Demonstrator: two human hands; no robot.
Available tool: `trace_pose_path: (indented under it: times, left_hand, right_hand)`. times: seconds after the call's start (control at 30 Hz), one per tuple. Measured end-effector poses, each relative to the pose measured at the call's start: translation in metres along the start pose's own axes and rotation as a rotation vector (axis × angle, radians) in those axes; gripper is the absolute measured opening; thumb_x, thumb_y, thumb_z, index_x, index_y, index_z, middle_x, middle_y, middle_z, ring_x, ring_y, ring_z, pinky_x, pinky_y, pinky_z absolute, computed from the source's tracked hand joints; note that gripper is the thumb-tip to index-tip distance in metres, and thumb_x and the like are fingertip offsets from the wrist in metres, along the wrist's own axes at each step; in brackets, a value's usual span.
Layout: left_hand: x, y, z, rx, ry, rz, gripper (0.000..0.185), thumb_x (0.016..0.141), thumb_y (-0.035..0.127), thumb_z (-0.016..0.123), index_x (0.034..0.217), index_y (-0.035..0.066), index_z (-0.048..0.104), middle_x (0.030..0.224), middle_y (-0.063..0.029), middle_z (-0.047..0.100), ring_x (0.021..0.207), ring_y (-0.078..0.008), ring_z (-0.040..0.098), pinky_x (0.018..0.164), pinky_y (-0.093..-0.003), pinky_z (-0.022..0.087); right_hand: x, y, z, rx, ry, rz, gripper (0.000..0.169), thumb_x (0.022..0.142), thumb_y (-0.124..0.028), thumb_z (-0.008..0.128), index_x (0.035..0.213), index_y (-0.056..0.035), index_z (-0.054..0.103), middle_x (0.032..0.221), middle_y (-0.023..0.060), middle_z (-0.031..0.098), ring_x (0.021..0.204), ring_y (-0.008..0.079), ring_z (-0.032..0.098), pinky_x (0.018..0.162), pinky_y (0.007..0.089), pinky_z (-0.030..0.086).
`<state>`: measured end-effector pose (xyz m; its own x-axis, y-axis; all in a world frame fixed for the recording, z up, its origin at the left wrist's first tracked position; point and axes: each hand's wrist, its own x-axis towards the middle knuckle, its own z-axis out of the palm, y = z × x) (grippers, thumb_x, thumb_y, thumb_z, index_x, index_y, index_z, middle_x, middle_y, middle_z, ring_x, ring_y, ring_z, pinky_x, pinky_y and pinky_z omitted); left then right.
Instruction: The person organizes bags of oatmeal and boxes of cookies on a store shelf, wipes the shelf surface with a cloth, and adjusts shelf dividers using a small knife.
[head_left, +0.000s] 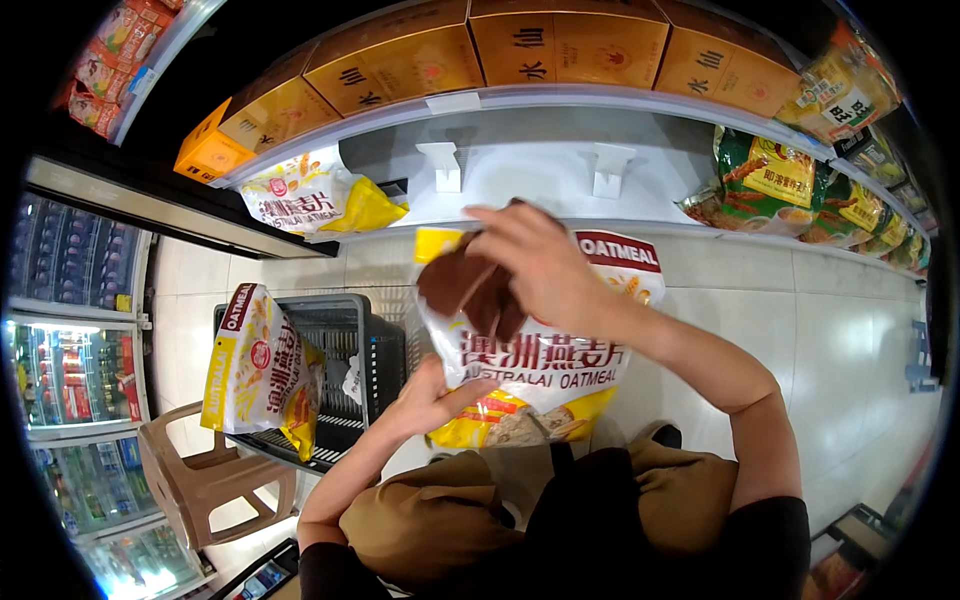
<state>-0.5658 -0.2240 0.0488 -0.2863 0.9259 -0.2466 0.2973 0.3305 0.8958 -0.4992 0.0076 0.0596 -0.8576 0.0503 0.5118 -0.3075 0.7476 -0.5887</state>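
Observation:
My left hand (442, 397) grips the lower left edge of a large white and yellow bag of oatmeal (540, 367), held upright above my lap. A dark brown cloth (476, 289) lies against the upper part of the bag's front. Over it is my right hand (544, 270), its fingers bent and pressing on the cloth. Another oatmeal bag (259, 360) leans in a grey plastic basket (367, 330) to the left. A third oatmeal bag (315, 199) lies on the lower shelf at its left end.
Orange-brown boxes (570, 49) line the upper shelf. White dividers (442, 166) stand on the lower shelf (525, 169), with green food bags (772, 180) at its right. A brown plastic stool (187, 472) stands beside the basket. Glass-door coolers (75, 375) are at far left.

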Motion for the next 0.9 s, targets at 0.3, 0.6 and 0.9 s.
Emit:
trace_pose_path:
  times: [0.3,0.6,0.9]
  left_hand:
    - [-0.105,0.043,-0.073,-0.106,0.616,-0.169,0.033,0.078,0.005,0.07,0.108,-0.002,0.061,0.104,-0.0086,0.066,0.095,-0.0184,0.062,0.086,-0.0325,0.047]
    - [-0.23,-0.042,-0.094,-0.415,1.286,-0.215,0.036,0.087,0.016,0.06,0.117,-0.002,0.053,0.103,-0.0099,0.063,0.083,-0.017,0.063,0.075,-0.0297,0.052]
    - [-0.252,-0.126,-0.072,-1.061,1.326,-0.084,0.041,0.094,0.024,0.049,0.127,0.0,0.047,0.121,-0.0139,0.057,0.106,-0.0257,0.059,0.092,-0.0394,0.047]
  right_hand:
    - [-0.059,0.116,0.006,0.575,-0.463,0.699,0.035,0.089,-0.012,0.052,0.124,-0.0049,0.055,0.105,0.004,0.064,0.096,0.0115,0.056,0.087,0.026,0.044]
    - [-0.038,0.089,0.003,0.644,-0.496,0.968,0.032,0.088,-0.011,0.052,0.118,-0.0033,0.057,0.102,0.0021,0.062,0.092,0.0105,0.055,0.084,0.0256,0.044]
    - [0.027,0.077,0.05,0.392,-0.506,0.696,0.057,0.083,-0.032,0.061,0.13,-0.003,0.044,0.106,0.0133,0.06,0.096,0.0199,0.056,0.088,0.0307,0.042]
